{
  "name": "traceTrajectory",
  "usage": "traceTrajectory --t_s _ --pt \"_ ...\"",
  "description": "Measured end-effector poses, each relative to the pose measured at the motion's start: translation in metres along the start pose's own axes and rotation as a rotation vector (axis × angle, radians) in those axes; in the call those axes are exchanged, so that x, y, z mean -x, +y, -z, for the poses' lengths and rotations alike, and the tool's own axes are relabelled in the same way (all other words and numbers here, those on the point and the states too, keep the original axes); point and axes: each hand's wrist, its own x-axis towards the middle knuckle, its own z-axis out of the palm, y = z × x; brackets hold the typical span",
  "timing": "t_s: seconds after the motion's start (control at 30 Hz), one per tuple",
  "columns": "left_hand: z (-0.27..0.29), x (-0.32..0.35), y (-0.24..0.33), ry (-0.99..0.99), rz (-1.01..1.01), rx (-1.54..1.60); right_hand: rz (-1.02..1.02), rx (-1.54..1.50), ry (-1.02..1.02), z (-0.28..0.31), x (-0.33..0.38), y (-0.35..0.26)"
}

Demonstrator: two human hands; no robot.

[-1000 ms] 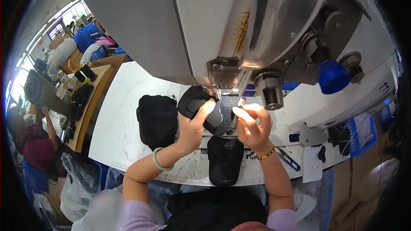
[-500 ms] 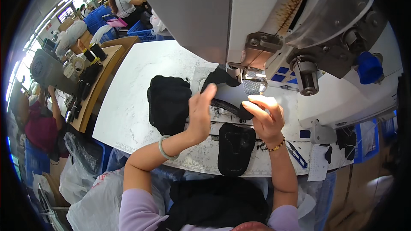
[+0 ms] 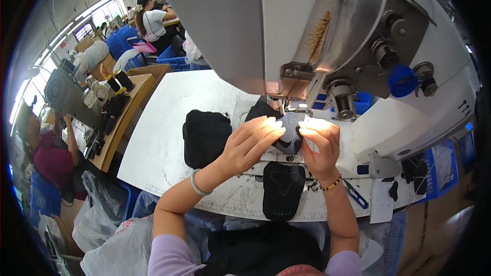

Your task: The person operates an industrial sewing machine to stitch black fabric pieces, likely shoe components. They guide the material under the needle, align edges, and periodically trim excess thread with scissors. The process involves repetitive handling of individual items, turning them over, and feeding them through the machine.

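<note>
A black and grey fabric piece (image 3: 291, 132) lies under the needle area of a sewing machine (image 3: 295, 74), lit brightly there. My left hand (image 3: 250, 145) is closed on its left side, fingers pressed together near the grey patch. With thumb and fingers, my right hand (image 3: 321, 145) pinches the black edge on the right. Part of the fabric is hidden behind my fingers. To the left lies a stack of black padded pieces (image 3: 206, 139). Nearer to me, a single black piece (image 3: 283, 191) with a stitched outline rests at the table's front edge.
Blue-handled thread snips (image 3: 355, 194) and a white card (image 3: 381, 202) lie right of my forearm. Lint dots the white table (image 3: 153, 128). Plastic bags (image 3: 120, 243) hang at the front left. Co-workers sit at the left, one (image 3: 56, 158) beside another machine (image 3: 69, 97).
Both hands have closed on the fabric, my left moving right and in toward the needle. The fabric, curled up before, now lies flatter with its grey patch showing. The view has shifted slightly.
</note>
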Motion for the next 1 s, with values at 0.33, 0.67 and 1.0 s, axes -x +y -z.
traceTrajectory --t_s 0.33,0.67,1.0 --pt "0.022 -0.024 0.002 -0.245 -0.066 0.039 0.047 -0.078 -0.152 0.013 -0.002 0.009" --pt "0.025 -0.032 -0.004 -0.311 -0.023 0.074 0.008 -0.036 -0.239 0.018 -0.004 0.011" --pt "0.008 -0.022 -0.018 -0.204 0.010 0.089 0.033 0.166 -0.209 0.008 -0.012 -0.009"
